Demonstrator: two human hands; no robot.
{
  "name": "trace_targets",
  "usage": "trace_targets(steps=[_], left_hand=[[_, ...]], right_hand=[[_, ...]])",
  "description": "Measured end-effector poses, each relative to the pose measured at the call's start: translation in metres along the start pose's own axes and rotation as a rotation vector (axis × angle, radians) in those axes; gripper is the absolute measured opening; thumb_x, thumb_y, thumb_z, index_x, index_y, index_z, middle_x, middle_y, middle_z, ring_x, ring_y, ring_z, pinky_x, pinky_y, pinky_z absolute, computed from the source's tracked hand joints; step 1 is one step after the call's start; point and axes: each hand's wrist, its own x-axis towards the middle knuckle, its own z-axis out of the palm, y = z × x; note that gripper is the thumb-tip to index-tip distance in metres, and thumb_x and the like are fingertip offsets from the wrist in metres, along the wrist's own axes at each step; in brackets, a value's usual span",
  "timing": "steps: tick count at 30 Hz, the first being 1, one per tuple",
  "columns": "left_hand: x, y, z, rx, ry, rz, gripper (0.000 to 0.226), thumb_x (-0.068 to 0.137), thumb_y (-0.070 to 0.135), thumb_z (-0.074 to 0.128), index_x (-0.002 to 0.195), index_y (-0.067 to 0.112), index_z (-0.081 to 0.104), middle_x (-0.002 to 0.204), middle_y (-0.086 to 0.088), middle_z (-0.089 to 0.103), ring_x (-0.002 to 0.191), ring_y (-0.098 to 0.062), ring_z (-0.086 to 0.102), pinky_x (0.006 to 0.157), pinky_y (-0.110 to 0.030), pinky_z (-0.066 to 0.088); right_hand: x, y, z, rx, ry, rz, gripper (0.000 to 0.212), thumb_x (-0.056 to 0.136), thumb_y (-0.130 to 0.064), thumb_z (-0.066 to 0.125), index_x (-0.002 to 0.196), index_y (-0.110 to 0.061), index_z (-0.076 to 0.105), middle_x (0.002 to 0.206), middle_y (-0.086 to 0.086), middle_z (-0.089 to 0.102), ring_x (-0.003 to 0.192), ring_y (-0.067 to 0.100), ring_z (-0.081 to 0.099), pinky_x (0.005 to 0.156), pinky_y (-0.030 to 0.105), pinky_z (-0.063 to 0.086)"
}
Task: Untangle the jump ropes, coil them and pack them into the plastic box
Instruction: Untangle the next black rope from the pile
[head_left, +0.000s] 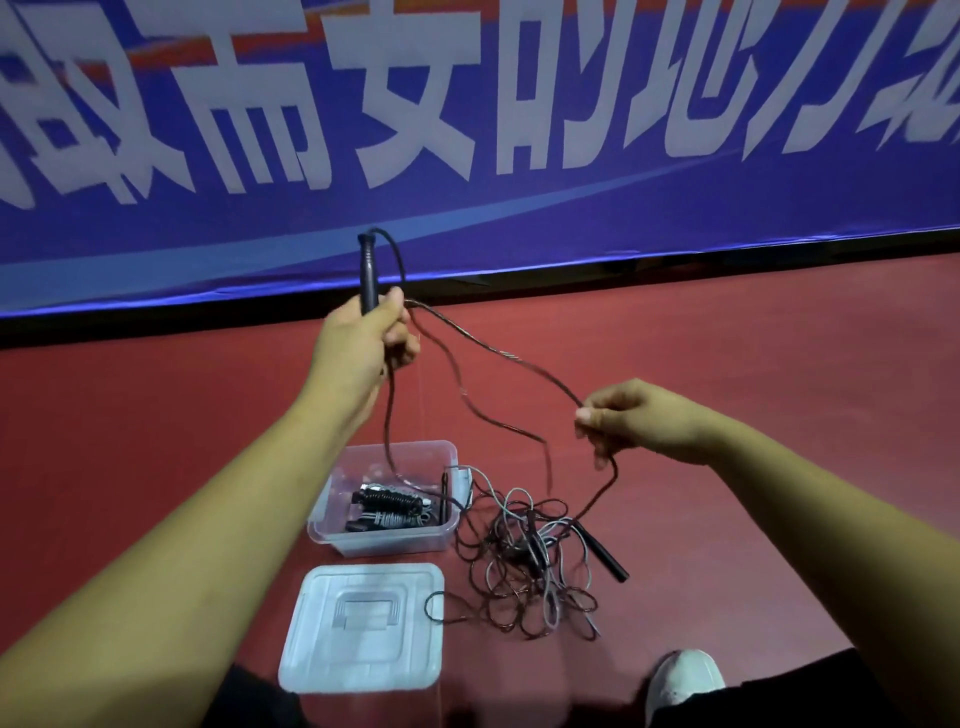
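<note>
fingers of the left hand (363, 338) curl round an upright black handle (369, 270) and some strands of dark jump rope (511, 357). the right hand (636, 423) pinches the same rope between thumb and forefinger, its other fingers curled. the rope sags between the hands and drops into a tangle of dark and grey ropes (524, 566) on the red floor (779, 364), just right of the clear plastic box (395, 540) holding coiled ropes (389, 506). the lid (363, 626) lies nearer, beside the tangle.

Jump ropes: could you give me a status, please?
Left hand grips black handle; right hand pinches rope. Tangle on floor beside box; lid off.
</note>
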Motion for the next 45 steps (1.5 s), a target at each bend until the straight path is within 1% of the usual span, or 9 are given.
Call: trace_targets(steps=[5,11,14,22,26,32,34,40,45], left_hand=[[-0.001,-0.016,-0.018,0.932,0.037,0.119,0.023,0.102,0.024,0.051,0.113,0.006,0.059,0.100,-0.010,0.058,0.089,-0.023,0.051,0.073,-0.028,0.032],[-0.031,-0.012,0.022,0.455,-0.412,0.113,0.018,0.105,0.024,0.044,0.107,0.015,0.060,0.104,-0.004,0.073,0.105,-0.024,0.067,0.095,-0.037,0.052],[-0.043,-0.016,0.026,0.495,-0.656,0.052,0.015,0.104,0.021,0.045,0.096,0.014,0.055,0.066,0.002,0.065,0.073,-0.026,0.070,0.074,-0.035,0.053],[-0.029,-0.005,0.017,-0.104,-0.241,0.061,0.024,0.101,0.006,0.047,0.079,0.014,0.041,0.046,0.010,0.030,0.041,-0.010,0.030,0.049,-0.023,0.036],[-0.019,-0.001,0.001,-0.229,-0.121,0.017,0.026,0.103,0.011,0.047,0.077,0.014,0.043,0.045,0.008,0.030,0.043,-0.011,0.034,0.050,-0.023,0.036],[-0.007,-0.014,-0.021,1.042,-0.114,0.026,0.015,0.101,0.023,0.053,0.109,0.010,0.056,0.088,-0.008,0.066,0.071,-0.025,0.055,0.064,-0.031,0.036],[-0.012,-0.019,-0.019,1.162,-0.166,0.035,0.025,0.100,0.025,0.054,0.118,0.007,0.057,0.094,-0.012,0.061,0.082,-0.029,0.056,0.066,-0.032,0.034],[-0.039,-0.013,0.015,0.486,-0.488,0.067,0.018,0.102,0.026,0.051,0.106,0.018,0.067,0.100,-0.002,0.074,0.101,-0.021,0.069,0.093,-0.034,0.051],[-0.041,-0.013,0.022,0.086,-0.532,-0.023,0.022,0.094,0.016,0.058,0.074,0.012,0.050,0.047,0.006,0.039,0.045,-0.015,0.044,0.054,-0.024,0.039]], right_hand=[[-0.004,-0.045,0.006,0.077,0.151,-0.148,0.023,0.098,-0.021,0.058,0.089,-0.004,0.071,0.049,-0.005,0.039,0.047,0.016,0.033,0.046,0.025,0.028],[-0.016,-0.078,0.032,-0.177,0.127,-0.230,0.022,0.095,-0.027,0.063,0.082,-0.014,0.075,0.046,-0.010,0.042,0.040,0.004,0.033,0.044,0.018,0.028],[-0.016,-0.085,0.033,-0.099,0.196,-0.267,0.018,0.094,-0.022,0.065,0.078,-0.017,0.071,0.041,-0.013,0.044,0.039,0.002,0.036,0.044,0.014,0.029],[-0.001,-0.025,0.012,0.223,-0.188,-0.010,0.019,0.096,-0.011,0.057,0.079,-0.002,0.055,0.071,0.016,0.053,0.067,0.020,0.057,0.069,0.024,0.050],[0.006,0.011,0.000,-0.172,-0.133,0.090,0.019,0.097,-0.021,0.060,0.084,-0.009,0.067,0.086,0.011,0.071,0.086,0.019,0.064,0.094,0.040,0.049],[0.006,-0.029,0.005,0.088,0.291,-0.139,0.021,0.097,-0.014,0.059,0.081,-0.007,0.071,0.052,0.002,0.044,0.047,0.017,0.042,0.049,0.025,0.040],[0.000,-0.056,0.010,0.140,0.315,-0.222,0.020,0.095,-0.015,0.061,0.082,-0.006,0.072,0.051,0.003,0.040,0.045,0.017,0.035,0.045,0.022,0.030],[-0.014,-0.085,0.038,-0.067,0.180,-0.270,0.020,0.093,-0.021,0.065,0.078,-0.014,0.075,0.044,-0.008,0.042,0.046,0.013,0.036,0.048,0.026,0.029],[-0.010,-0.069,0.022,0.042,0.123,-0.297,0.021,0.096,-0.019,0.061,0.079,-0.009,0.066,0.059,0.004,0.053,0.057,0.018,0.049,0.059,0.029,0.040]])
